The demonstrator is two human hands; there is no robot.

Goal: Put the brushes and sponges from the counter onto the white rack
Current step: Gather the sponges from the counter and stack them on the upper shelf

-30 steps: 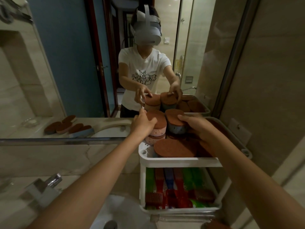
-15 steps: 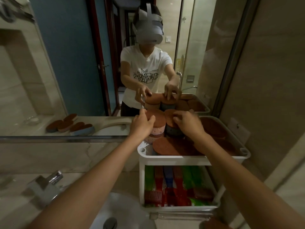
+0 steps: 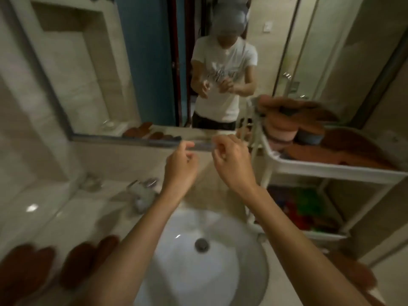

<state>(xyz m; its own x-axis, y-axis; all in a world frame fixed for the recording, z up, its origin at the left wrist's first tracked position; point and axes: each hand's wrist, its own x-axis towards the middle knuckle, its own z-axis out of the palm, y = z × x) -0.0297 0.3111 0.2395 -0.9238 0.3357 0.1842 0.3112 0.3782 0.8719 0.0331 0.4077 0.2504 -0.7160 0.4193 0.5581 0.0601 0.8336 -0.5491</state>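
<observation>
The frame is blurred by motion. My left hand (image 3: 181, 167) and my right hand (image 3: 231, 161) hang above the sink, left of the white rack (image 3: 326, 171), both with loosely curled fingers and nothing in them. The rack's top tray holds several brown-topped sponges (image 3: 284, 127), pink and blue ones stacked at its left end. Its lower shelf holds coloured brushes (image 3: 306, 208). Several brown sponges (image 3: 55, 263) lie on the counter at the lower left. Another brown sponge (image 3: 355, 272) lies on the counter at the lower right.
A white round sink (image 3: 203, 257) with a drain sits below my arms, and a chrome tap (image 3: 141, 191) stands at its left. The mirror (image 3: 154, 74) behind reflects a person in a white shirt. A beige wall closes the right side.
Both hands have let go of the sponges on the rack's top tray and pulled back left over the sink. The view has swung left and down, showing the counter sponges.
</observation>
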